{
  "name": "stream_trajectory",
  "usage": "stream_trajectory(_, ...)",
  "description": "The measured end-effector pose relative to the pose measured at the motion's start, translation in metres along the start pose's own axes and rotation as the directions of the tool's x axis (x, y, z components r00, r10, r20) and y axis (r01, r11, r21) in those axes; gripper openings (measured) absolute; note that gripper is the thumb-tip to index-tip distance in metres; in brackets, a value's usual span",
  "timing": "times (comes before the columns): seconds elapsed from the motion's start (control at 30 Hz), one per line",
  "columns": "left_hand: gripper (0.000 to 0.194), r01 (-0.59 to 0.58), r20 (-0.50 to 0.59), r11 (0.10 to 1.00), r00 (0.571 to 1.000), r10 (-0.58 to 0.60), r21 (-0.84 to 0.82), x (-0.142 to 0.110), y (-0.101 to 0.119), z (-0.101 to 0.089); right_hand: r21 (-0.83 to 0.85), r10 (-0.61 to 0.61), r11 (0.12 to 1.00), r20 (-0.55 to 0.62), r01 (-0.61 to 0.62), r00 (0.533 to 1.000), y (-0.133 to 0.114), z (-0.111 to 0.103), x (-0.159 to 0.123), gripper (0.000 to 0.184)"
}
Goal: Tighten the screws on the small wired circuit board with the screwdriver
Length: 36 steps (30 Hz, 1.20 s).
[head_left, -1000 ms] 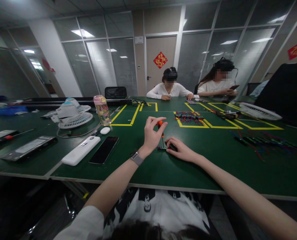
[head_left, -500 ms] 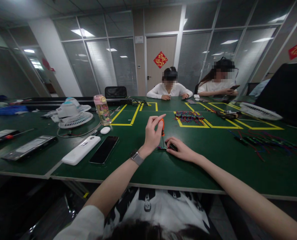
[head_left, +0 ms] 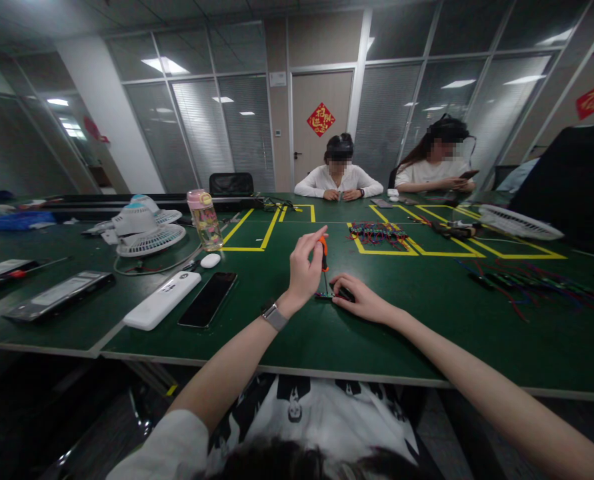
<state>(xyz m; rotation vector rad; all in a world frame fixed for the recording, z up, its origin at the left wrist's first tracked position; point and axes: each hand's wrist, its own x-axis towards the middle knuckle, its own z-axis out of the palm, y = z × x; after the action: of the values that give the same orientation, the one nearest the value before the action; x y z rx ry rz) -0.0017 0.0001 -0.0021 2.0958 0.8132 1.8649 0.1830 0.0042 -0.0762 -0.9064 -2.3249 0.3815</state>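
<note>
My left hand (head_left: 304, 270), with a watch (head_left: 274, 316) on its wrist, is closed on a screwdriver (head_left: 325, 252) with an orange and black handle. The screwdriver stands nearly upright, and its thin shaft reaches down to a small green circuit board (head_left: 323, 296) lying on the table. From the right, my right hand (head_left: 361, 299) is closed on the board's end and steadies it against the tabletop. A black part (head_left: 345, 293) shows under its fingers, partly hidden. Where exactly the screwdriver's tip touches is too small to tell.
Several wired boards (head_left: 379, 235) lie inside yellow tape beyond my hands; more wired boards (head_left: 541, 283) lie to the right. Leftward are a black phone (head_left: 208, 300), a white power bank (head_left: 163, 301), a bottle (head_left: 205, 220) and a fan (head_left: 149, 230). Two people sit across the table.
My left hand has turned slightly on the screwdriver, its raised fingers drawing in and tilting upward. My right hand stays put. The person opposite has brought both hands together.
</note>
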Motion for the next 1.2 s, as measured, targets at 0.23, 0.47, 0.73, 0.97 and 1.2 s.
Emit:
stream_trajectory(0.23, 0.021, 0.007, -0.052, 0.996, 0.999, -0.003, 0.093, -0.0001, 0.0013, 0.0007, -0.001, 0.002, 1.000, -0.012, -0.002, 1.000, -0.0031, -0.0003, 0.0002, 0.007)
stream_trajectory(0.47, 0.030, 0.003, 0.000, 1.000, 1.000, -0.003, -0.009, -0.0004, -0.0017, 0.0018, -0.006, 0.010, 1.000, -0.003, -0.010, 1.000, -0.0051, -0.0014, 0.0004, 0.007)
stream_trajectory(0.73, 0.027, 0.012, -0.010, 0.998, 1.000, -0.011, 0.054, -0.0006, 0.0010, 0.0009, 0.001, 0.011, 1.000, -0.003, -0.011, 1.000, -0.0044, -0.0008, 0.0002, 0.007)
stream_trajectory(0.97, 0.030, 0.011, 0.028, 1.000, 1.000, -0.011, -0.008, -0.0001, -0.0016, 0.0021, -0.002, 0.007, 1.000, 0.001, -0.007, 1.000, -0.0042, -0.0014, 0.0001, 0.006)
stream_trajectory(1.2, 0.026, -0.001, 0.007, 0.997, 1.000, 0.000, 0.072, -0.0007, 0.0020, 0.0009, -0.006, 0.008, 1.000, 0.001, -0.008, 1.000, -0.0030, -0.0006, 0.0005, 0.006)
